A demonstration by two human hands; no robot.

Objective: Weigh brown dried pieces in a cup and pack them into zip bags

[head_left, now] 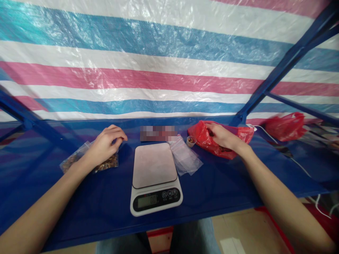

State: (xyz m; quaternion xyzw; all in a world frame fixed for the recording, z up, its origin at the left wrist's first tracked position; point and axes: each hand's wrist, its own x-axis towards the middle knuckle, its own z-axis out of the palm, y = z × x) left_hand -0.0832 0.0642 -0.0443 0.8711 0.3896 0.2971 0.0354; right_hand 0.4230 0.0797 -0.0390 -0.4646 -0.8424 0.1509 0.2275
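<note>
My left hand [109,143] hovers or rests over clear zip bags of brown dried pieces [108,164] at the left. Its fingers are loosely bent, with a gap between thumb and forefinger and nothing seen in them. At the right my right hand [219,135] reaches into a crumpled red plastic bag [243,134]; the fingertips are hidden in its mouth. Dark brown contents show inside. Beside the bag stands a small clear cup [191,141] with a few brown bits in it. Between my hands sits a white kitchen scale [155,165], its display reading about zero.
Flat clear zip bags [186,158] lie just right of the scale. A blurred-out small box [156,134] is behind it. Farther right are another red bag [287,127] and a white cable [299,163]. Blue metal posts [280,67] and a striped sheet [159,77] bound the blue table.
</note>
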